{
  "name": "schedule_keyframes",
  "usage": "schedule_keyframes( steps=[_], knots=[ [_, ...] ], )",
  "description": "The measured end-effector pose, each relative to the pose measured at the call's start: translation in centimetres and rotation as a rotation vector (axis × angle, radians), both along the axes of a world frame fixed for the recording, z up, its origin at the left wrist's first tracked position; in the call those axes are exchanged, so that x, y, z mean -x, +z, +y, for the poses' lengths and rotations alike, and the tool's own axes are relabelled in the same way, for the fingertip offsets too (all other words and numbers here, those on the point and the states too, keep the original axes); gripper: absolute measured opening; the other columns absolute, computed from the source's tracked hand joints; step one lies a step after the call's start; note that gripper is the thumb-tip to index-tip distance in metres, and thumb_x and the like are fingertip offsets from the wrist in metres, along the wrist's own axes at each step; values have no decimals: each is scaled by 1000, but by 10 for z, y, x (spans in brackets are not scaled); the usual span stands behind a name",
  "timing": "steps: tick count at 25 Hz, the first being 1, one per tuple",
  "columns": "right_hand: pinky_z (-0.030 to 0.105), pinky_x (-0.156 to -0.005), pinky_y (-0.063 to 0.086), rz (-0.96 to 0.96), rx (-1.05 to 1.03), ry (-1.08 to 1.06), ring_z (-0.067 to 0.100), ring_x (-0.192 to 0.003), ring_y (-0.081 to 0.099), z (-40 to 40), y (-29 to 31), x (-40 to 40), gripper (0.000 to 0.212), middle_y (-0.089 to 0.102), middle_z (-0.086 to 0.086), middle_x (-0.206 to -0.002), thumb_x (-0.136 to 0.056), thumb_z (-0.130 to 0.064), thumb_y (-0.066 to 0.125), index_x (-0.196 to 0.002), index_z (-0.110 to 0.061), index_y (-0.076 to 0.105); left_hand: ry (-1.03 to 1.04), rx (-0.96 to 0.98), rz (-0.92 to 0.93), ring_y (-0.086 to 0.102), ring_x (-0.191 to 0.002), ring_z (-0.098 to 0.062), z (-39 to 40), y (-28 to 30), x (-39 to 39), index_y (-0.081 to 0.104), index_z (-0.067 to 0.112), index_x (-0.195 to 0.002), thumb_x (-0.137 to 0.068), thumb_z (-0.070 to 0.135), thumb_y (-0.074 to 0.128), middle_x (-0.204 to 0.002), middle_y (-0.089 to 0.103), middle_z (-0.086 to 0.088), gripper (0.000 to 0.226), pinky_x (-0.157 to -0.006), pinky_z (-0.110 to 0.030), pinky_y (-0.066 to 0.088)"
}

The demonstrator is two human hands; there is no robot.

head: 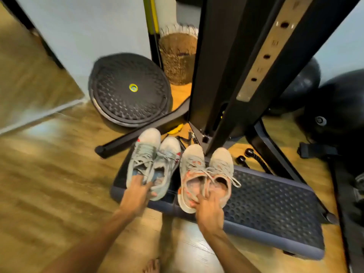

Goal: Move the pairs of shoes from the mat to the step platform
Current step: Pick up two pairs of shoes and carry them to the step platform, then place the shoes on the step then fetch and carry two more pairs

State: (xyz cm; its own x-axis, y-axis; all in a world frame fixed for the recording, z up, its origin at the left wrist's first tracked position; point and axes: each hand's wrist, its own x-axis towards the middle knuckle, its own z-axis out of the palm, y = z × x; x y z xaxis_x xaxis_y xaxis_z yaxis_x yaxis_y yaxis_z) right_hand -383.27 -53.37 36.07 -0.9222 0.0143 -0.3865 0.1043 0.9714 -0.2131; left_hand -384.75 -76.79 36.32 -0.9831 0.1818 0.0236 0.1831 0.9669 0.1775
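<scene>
Two pairs of shoes are over the left end of the dark blue step platform [271, 205]. My left hand [137, 194] grips the grey pair with red accents [153, 160] by the heel openings, fingers tucked inside. My right hand [208, 209] holds the beige pair with orange accents [204, 174] the same way, beside the grey pair. Whether the soles rest on the platform or hover just above it, I cannot tell. No mat is in view.
A black gym machine frame [232, 75] rises right behind the shoes, its base legs spreading over the wooden floor. A black balance disc [130, 89] and a woven basket [177, 56] stand behind left. Dark exercise balls [338, 107] and rope handles [248, 156] lie right.
</scene>
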Motion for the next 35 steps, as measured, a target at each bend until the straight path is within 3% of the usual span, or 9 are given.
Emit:
schedule_keyframes(
  steps=[2, 3, 7, 10, 14, 19, 22, 29, 35],
  knots=[
    [40, -50, 57, -99, -57, 29, 37, -86, 67, -3, -36, 4, 52, 65, 20, -100, -43, -16, 89, -93, -19, 74, -14, -74, 20, 37, -79, -19, -6, -50, 9, 69, 10, -79, -62, 17, 77, -81, 56, -15, 21, -57, -31, 55],
    [39, -46, 56, -96, -53, 26, 37, -82, 67, -7, -50, 6, 58, 65, 21, -99, -38, -13, 90, -93, -18, 74, 31, -89, -62, 38, -83, -22, -10, -66, 10, 67, 9, -81, -66, 13, 75, -84, 56, -17, 17, -59, -37, 57],
    [40, -69, 57, -23, -60, 58, 37, -105, 59, -13, -84, -3, 62, 57, 21, -121, -67, -15, 78, -126, -16, 60, 45, -42, -249, 52, -84, -41, -17, -105, -3, 67, 5, -91, -71, 9, 80, -94, 53, -22, 24, -65, -46, 54],
    [39, -92, 49, -20, -69, 105, 36, -130, 37, -6, -92, 0, 51, 34, 20, -143, -91, -20, 56, -140, -18, 41, 16, -5, -272, 54, -80, -43, -11, -104, -3, 68, 5, -91, -66, 8, 84, -93, 54, -23, 31, -68, -45, 52],
    [40, -98, 44, -180, -18, 188, 35, -129, 36, -3, -70, 15, 57, 38, 18, -137, -91, -32, 57, -141, -17, 36, 66, 221, -501, 47, -116, -34, -2, -67, 11, 47, 17, -133, -92, 32, 57, -125, 50, -18, 44, -89, -41, 45],
    [38, -87, 52, -281, 240, 207, 28, -107, 61, 14, 27, 72, 44, 66, 6, -117, -82, -44, 63, -121, -24, 61, -84, 78, -363, 58, -112, -29, 31, 63, 73, 42, 25, -140, -84, 70, 44, -124, 61, -9, 72, -86, -40, 48],
    [39, -101, 44, -113, 382, 259, 28, -126, 51, 27, 142, 114, 66, 55, 7, -137, -82, -55, 62, -137, -21, 47, -180, 22, -279, 42, -131, -33, 42, 165, 115, 31, 30, -147, -70, 86, 29, -145, 45, -7, 96, -98, -50, 44],
    [43, -117, 25, 207, 307, 336, 18, -146, 21, 50, 423, 137, 80, 21, -1, -160, -85, -63, 53, -150, -24, 26, -274, -39, 83, 41, -133, -29, 63, 445, 140, 12, 25, -152, -77, 75, 49, -148, 40, -7, 98, -100, -51, 43],
    [53, -114, 25, 472, 161, 316, 15, -145, 22, 82, 598, 58, 79, 21, -7, -159, -86, -66, 47, -151, -33, 17, -450, -81, 265, 36, -137, -27, 58, 612, 108, -2, 31, -151, -72, 80, 45, -153, 33, -7, 104, -105, -50, 39]
  ],
)
